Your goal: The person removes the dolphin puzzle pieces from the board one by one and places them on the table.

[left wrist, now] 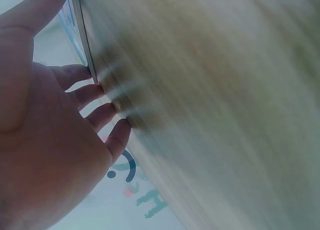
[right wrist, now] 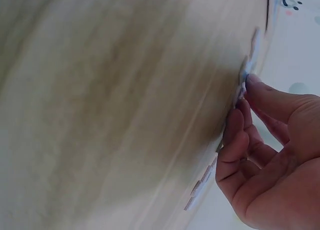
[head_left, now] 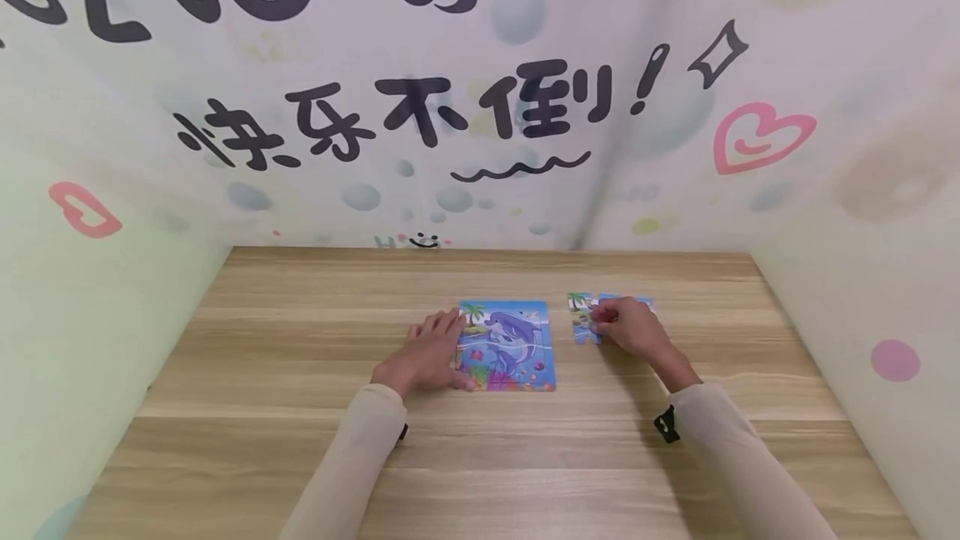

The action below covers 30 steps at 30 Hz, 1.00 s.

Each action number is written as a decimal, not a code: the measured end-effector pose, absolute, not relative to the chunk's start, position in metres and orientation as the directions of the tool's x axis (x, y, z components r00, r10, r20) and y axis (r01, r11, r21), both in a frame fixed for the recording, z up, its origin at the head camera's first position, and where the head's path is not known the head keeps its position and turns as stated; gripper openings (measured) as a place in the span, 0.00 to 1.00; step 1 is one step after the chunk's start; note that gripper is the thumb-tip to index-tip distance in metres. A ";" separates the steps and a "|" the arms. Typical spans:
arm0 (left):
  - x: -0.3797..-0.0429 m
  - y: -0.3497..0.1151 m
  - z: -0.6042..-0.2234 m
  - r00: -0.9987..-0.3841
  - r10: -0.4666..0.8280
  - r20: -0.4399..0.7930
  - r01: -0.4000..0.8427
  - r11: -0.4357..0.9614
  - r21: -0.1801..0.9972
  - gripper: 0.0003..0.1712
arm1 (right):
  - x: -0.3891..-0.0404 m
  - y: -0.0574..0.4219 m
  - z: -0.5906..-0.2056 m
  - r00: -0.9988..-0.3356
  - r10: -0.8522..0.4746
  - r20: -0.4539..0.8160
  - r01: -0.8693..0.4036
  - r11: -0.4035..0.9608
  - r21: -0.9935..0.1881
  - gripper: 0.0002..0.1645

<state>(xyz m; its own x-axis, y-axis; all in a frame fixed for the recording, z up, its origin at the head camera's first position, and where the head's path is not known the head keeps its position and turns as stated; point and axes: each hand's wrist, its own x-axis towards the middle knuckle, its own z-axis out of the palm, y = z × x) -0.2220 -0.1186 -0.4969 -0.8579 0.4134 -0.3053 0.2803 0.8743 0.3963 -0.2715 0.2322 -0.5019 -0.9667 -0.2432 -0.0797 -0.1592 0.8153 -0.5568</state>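
Closest in, two pale sleeves point(head_left: 348, 457) angle over the tabletop point(head_left: 487, 457) toward its far edge. The left hand point(head_left: 426, 354), fingers spread, touches the left side of the dolphin board point(head_left: 549, 352). And the right hand point(head_left: 636, 329), the nearer grip, pinches at the puzzle pieces point(head_left: 581, 325), toward the far right corner! Partly hidden, they stretch left to right; the board lies left of that grip. Behind stands the lettered wall point(head_left: 405, 190).
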 end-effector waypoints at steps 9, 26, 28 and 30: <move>-0.223 -0.119 -0.493 -0.855 0.419 -0.305 0.281 0.869 0.407 0.64 | -0.269 0.220 -0.498 -0.975 -0.221 -0.017 -0.167 0.780 -0.603 0.08; -0.221 -0.118 -0.492 -0.854 0.418 -0.309 0.274 0.868 0.414 0.63 | -0.249 0.124 -0.497 -0.926 -0.347 -0.150 -0.219 0.816 -0.534 0.26; -0.221 -0.118 -0.492 -0.854 0.418 -0.310 0.274 0.867 0.416 0.63 | -0.247 0.117 -0.496 -0.924 -0.345 -0.164 -0.219 0.830 -0.513 0.28; -0.221 -0.118 -0.492 -0.853 0.417 -0.313 0.272 0.868 0.416 0.63 | -0.246 0.112 -0.496 -0.923 -0.345 -0.172 -0.226 0.845 -0.484 0.29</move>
